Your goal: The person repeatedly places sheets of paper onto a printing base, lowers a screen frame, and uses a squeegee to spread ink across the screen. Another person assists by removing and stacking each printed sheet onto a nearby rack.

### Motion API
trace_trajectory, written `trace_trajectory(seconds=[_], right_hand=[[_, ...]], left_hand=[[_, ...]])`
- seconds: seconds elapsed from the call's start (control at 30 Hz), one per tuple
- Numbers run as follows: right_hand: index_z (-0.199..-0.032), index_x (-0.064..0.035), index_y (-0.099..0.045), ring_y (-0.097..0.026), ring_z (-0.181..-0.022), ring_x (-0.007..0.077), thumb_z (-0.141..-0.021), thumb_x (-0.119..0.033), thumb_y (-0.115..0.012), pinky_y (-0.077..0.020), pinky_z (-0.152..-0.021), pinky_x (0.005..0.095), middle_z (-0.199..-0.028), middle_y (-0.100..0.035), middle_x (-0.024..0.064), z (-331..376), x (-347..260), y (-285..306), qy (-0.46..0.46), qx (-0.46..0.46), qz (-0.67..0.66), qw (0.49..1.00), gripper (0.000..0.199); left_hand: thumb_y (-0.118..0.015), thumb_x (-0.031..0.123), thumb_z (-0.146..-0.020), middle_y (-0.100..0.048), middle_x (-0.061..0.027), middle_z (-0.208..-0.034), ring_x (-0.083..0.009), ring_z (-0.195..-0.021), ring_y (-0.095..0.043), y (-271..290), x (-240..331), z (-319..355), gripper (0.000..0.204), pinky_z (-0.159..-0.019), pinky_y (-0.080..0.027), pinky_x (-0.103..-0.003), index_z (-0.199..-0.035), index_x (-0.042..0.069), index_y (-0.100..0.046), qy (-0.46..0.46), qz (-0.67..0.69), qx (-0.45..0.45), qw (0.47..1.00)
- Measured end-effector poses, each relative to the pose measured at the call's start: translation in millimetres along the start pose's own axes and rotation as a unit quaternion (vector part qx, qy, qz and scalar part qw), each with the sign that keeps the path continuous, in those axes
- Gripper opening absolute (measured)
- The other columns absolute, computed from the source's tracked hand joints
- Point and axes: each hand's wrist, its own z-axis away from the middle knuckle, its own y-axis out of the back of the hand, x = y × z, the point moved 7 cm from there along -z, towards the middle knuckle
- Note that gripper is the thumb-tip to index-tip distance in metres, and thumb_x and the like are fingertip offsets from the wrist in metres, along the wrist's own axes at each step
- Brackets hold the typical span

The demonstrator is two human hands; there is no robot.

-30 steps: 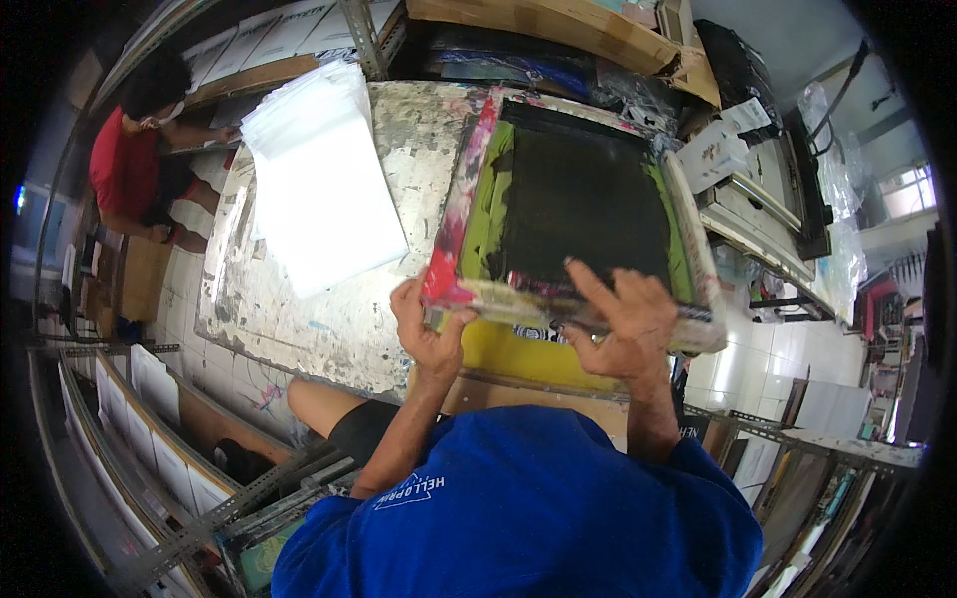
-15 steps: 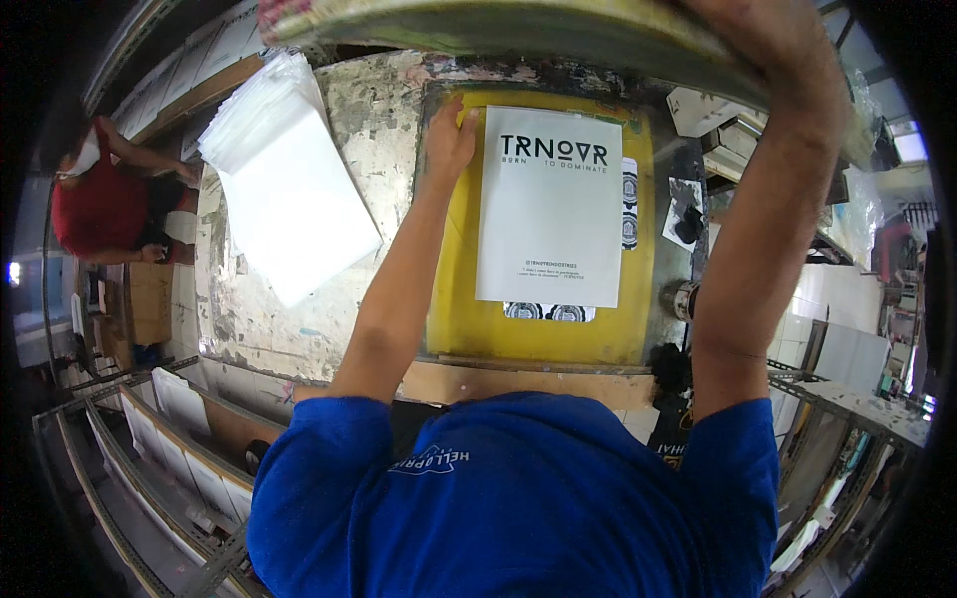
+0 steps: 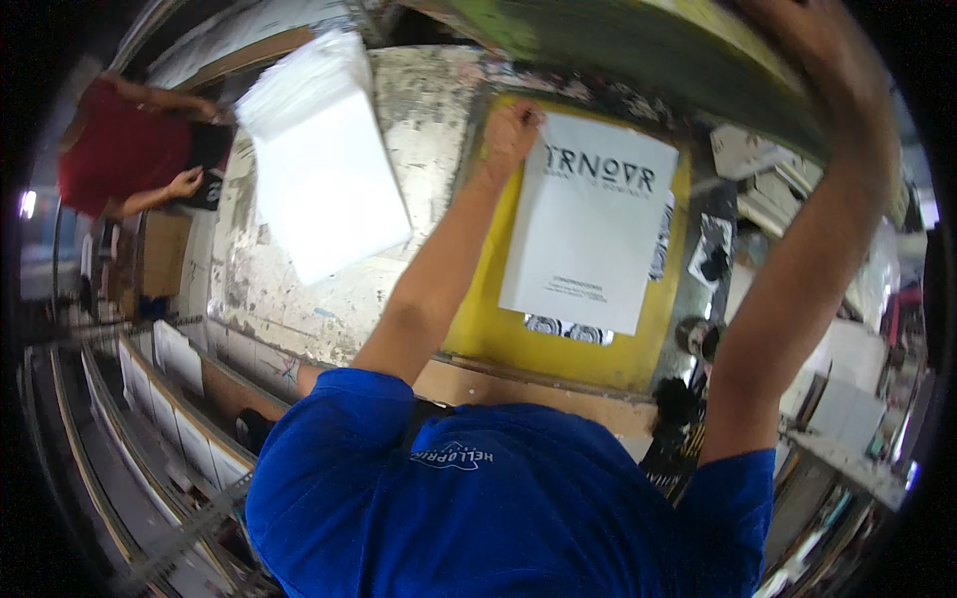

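A white sheet with black print (image 3: 588,244) lies on a yellow board (image 3: 618,364). At its upper left corner my left hand (image 3: 513,130) is closed, fingers pinching the paper edge. Under the sheet, a paper with round black designs (image 3: 568,330) sticks out at the bottom and right. My right hand (image 3: 827,60) is raised at the upper right, on the edge of a tilted greenish screen frame (image 3: 618,55) above the board; its fingers are smeared and partly cut off.
Left of the board, a stack of white sheets (image 3: 334,189) lies on the stained table (image 3: 289,294). A small can (image 3: 693,336) and a paper with black blots (image 3: 711,249) are at the right. Racks (image 3: 130,439) stand lower left. A person in red (image 3: 120,149) is at the far left.
My left hand has gone from open beside the sheet to pinching its upper left corner. The sheet has turned slightly on the board. The view has shifted and tilted.
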Motion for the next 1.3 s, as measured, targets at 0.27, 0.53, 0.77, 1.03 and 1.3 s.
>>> trace_trajectory(seconds=[0.27, 0.53, 0.77, 1.03, 1.3], right_hand=[[-0.126, 0.0018, -0.067, -0.067, -0.105, 0.0225, -0.088, -0.021, -0.073, -0.0471, -0.101, 0.0346, -0.115, -0.072, 0.0148, -1, 38, -3, -0.076, -0.080, -0.101, 0.989, 0.045], [-0.124, 0.0051, -0.067, -0.065, -0.106, 0.0207, -0.085, -0.017, -0.074, -0.0453, -0.102, 0.0340, -0.115, -0.072, 0.0153, -10, 29, -10, -0.057, -0.130, -0.168, 0.975, 0.045], [-0.124, 0.0018, -0.069, -0.065, -0.109, 0.0228, -0.083, -0.019, -0.080, -0.0454, -0.102, 0.0352, -0.117, -0.070, 0.0167, -2, 39, -9, -0.080, -0.096, -0.168, 0.978, 0.047], [-0.125, 0.0002, -0.069, -0.065, -0.110, 0.0235, -0.082, -0.023, -0.080, -0.0453, -0.102, 0.0352, -0.118, -0.069, 0.0172, 1, 28, -7, -0.101, -0.099, -0.162, 0.977, 0.049], [-0.126, 0.0008, -0.068, -0.066, -0.109, 0.0244, -0.082, -0.022, -0.078, -0.0446, -0.103, 0.0352, -0.115, -0.071, 0.0180, 2, 32, -13, -0.118, -0.112, -0.212, 0.964, 0.051]], left_hand=[[-0.069, 0.013, -0.086, -0.066, -0.0138, -0.072, -0.0205, -0.066, -0.063, 120, 59, 60, 0.013, -0.066, -0.050, -0.034, -0.088, -0.001, -0.068, 0.051, 0.023, 0.119, 0.991], [-0.067, 0.003, -0.092, -0.062, 0.0030, -0.083, -0.0068, -0.076, -0.053, 319, -35, 176, 0.005, -0.068, -0.044, -0.023, -0.096, 0.002, -0.069, 0.066, 0.119, 0.350, 0.927], [-0.066, 0.008, -0.092, -0.064, 0.0007, -0.085, -0.0082, -0.076, -0.053, 476, -91, 276, 0.011, -0.067, -0.043, -0.024, -0.097, -0.001, -0.069, 0.090, 0.048, 0.534, 0.839], [-0.074, 0.017, -0.084, -0.067, -0.0242, -0.119, -0.0454, -0.108, -0.061, 475, 6, 283, 0.046, -0.097, -0.047, -0.048, -0.122, -0.006, -0.064, -0.014, -0.458, 0.610, 0.647], [-0.075, 0.031, -0.087, -0.061, -0.0063, -0.140, -0.0344, -0.145, -0.037, 225, 33, 193, 0.039, -0.113, -0.027, -0.058, -0.122, 0.013, -0.070, -0.031, -0.462, 0.145, 0.874]])
